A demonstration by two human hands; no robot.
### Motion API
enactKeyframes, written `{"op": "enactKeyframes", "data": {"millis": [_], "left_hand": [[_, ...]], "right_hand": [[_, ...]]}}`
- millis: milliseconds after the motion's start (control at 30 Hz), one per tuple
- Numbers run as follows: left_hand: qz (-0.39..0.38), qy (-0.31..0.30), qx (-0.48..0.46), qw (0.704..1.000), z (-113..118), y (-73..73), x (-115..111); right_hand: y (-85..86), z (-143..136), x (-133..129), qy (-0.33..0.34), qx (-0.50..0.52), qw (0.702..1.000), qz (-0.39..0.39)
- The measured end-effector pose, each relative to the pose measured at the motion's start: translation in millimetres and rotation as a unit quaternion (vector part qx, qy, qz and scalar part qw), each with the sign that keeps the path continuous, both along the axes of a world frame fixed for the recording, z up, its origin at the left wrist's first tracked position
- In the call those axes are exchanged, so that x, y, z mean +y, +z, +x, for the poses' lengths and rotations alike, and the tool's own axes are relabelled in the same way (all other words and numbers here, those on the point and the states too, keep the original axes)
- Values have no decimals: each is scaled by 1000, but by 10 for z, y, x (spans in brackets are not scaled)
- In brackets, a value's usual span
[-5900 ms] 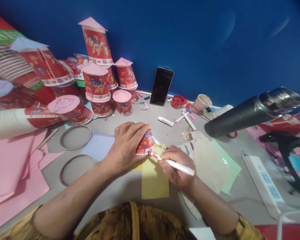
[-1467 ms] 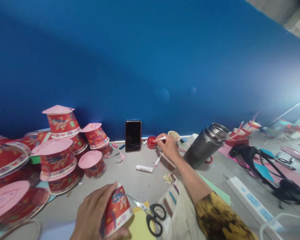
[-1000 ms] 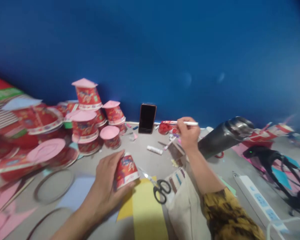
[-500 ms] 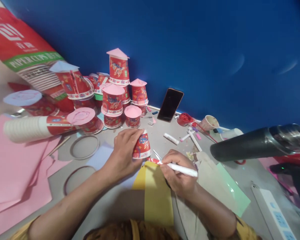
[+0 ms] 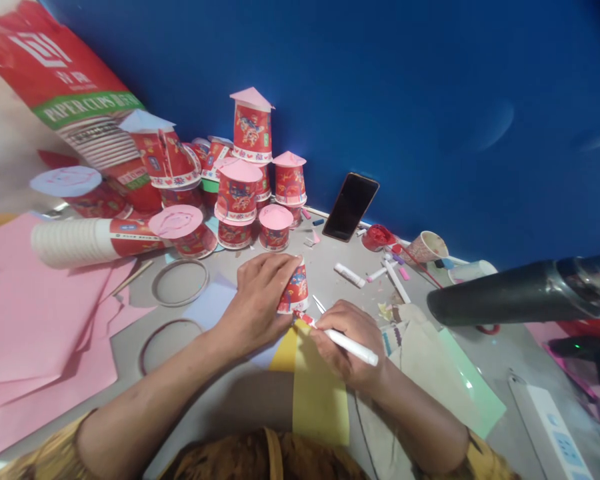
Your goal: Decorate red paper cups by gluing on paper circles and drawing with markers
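Note:
My left hand (image 5: 261, 293) is wrapped round a small red patterned paper cup (image 5: 296, 288), which stands upside down with its rim low. A white marker pen (image 5: 347, 343) with a red front end sits in the pinch of my right hand (image 5: 353, 340). The pen's tip is at the cup's lower rim; whether it touches I cannot tell. Just beyond the right fingers lies a pointed metal tool (image 5: 319, 304), its other end hidden. Yellow paper (image 5: 320, 393) and pale blue paper (image 5: 211, 303) lie beneath and beside my hands.
Stacked red paper cups with pink cone tops (image 5: 237, 190) stand at the back left. A phone (image 5: 351, 207) leans against the blue wall. A dark tumbler (image 5: 500, 290) lies at right, a power strip (image 5: 547, 423) below it. Pink paper (image 5: 40, 307) and tape rings (image 5: 180, 282) are at left.
The pen tip has moved left and slightly up to the cup's rim, my right hand shifting with it. My left hand still grips the cup. The whole view has shifted slightly.

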State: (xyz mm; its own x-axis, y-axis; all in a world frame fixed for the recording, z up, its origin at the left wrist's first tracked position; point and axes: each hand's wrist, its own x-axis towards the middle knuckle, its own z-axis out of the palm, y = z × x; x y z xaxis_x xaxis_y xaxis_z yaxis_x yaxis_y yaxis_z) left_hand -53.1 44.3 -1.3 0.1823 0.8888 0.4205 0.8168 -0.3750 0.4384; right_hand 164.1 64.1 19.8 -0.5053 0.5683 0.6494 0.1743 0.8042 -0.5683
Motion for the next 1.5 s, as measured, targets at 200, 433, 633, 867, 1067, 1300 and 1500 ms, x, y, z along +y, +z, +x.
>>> {"op": "enactKeyframes", "data": {"millis": [200, 433, 633, 867, 1067, 1300, 1500], "left_hand": [[9, -5, 0, 1000, 3, -11, -6], [-8, -11, -16, 1000, 6, -4, -12], [4, -9, -6, 1000, 12, -10, -13], [8, -11, -10, 1000, 3, -28, -10], [8, -15, -9, 1000, 1, -23, -9], [10, -11, -3, 1000, 7, -16, -8], [1, -12, -6, 1000, 0, -24, -7]], "right_hand": [[-8, -15, -6, -2, -5, 1000, 14], [-13, -27, -6, -11, -22, 1000, 13], [11, -24, -14, -14, -21, 999, 24], [15, -24, -12, -18, -6, 999, 45], [12, -35, -5, -27, -14, 999, 44], [21, -22, -13, -12, -16, 999, 40], [4, -26, -6, -18, -13, 999, 44]]}}
